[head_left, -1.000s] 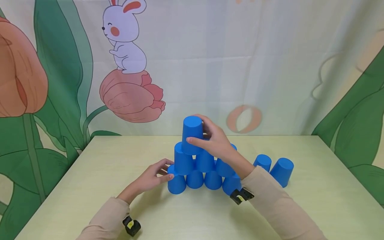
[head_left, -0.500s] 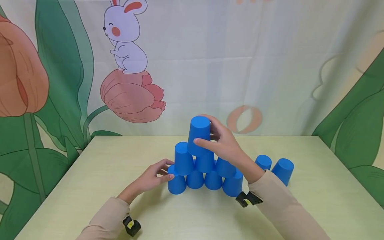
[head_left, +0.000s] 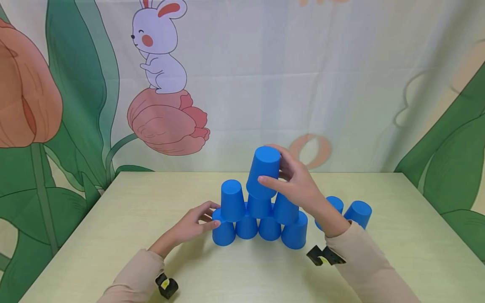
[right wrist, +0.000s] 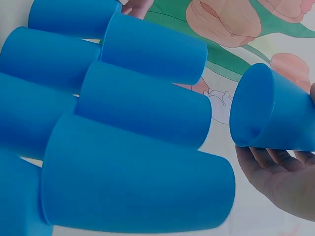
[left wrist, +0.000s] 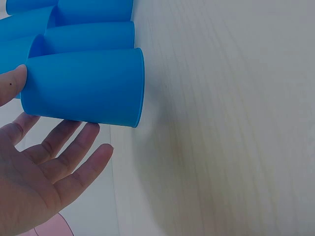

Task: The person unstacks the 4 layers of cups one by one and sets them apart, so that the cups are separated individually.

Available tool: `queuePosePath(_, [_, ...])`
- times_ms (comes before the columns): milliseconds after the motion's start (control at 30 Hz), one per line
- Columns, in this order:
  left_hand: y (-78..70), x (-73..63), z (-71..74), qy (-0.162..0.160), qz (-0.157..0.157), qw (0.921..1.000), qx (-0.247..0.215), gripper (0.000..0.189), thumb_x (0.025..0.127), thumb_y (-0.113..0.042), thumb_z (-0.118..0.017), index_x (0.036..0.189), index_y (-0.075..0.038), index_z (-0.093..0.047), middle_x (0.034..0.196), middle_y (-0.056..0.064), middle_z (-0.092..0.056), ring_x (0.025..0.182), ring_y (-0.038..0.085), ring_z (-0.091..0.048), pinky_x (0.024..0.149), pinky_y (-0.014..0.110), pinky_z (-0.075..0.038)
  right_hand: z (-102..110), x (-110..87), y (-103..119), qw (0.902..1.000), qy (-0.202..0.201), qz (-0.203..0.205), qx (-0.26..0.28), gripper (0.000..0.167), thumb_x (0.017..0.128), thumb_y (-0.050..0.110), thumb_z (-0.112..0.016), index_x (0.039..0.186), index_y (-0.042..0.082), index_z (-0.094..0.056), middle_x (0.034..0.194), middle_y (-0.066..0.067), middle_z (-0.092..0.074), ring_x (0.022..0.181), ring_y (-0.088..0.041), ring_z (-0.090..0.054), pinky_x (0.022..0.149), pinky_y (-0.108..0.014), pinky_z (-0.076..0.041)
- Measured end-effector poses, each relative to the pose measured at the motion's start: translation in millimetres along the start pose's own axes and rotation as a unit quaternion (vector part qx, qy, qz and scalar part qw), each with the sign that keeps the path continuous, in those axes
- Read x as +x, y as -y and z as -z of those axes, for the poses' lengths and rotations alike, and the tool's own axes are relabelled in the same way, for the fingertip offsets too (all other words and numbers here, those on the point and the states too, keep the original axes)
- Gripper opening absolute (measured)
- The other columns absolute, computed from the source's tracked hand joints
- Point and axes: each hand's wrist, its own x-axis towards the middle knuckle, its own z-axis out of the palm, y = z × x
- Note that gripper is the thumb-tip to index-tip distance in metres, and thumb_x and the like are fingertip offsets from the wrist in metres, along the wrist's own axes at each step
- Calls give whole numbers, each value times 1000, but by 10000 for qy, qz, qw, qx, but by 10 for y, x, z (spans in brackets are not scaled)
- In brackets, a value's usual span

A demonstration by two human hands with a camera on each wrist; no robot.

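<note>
The four-cup row (head_left: 247,229) and three-cup row (head_left: 259,208) appear complete; right fingers (head_left: 286,155) grasp an eighth cup (head_left: 262,168), unseated at 12 o'clock, left fingers (head_left: 206,205) rest relaxed against the 8 o'clock cup (head_left: 223,235), and two spares (head_left: 359,213) remain at 3 o'clock.

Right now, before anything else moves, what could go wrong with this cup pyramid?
1. The right hand holds a blue cup above the second-row cups, apart from them; its rim could knock one loose if lowered unevenly.
2. The left hand touches the outer bottom cup; a nudge might tip the left second-row cup resting partly on it.
3. In the head view, the right forearm overlaps two separate cups; pulling back could brush them.
</note>
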Motion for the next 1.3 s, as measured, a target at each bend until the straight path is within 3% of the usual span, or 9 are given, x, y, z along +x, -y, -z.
queuePosePath(500, [-16, -3, 0, -32, -38, 10000, -33, 42, 89, -21, -60, 124, -4, -45, 111, 16, -56, 100, 32, -55, 78, 43, -50, 159, -119, 3, 9997, -231, -23, -92, 62, 84, 13, -64, 139, 11, -33, 134, -12, -44, 118, -33, -46, 93, -55, -37])
queuePosePath(1300, [40, 13, -25, -43, 64, 10000, -21, 42, 87, -26, -61, 123, -8, -48, 110, 13, -57, 100, 29, -55, 79, 42, -49, 474, -413, 32, 9957, -525, -84, -760, 64, 85, 14, -64, 139, 7, -31, 127, -18, -49, 111, -37, -50, 89, -56, -40])
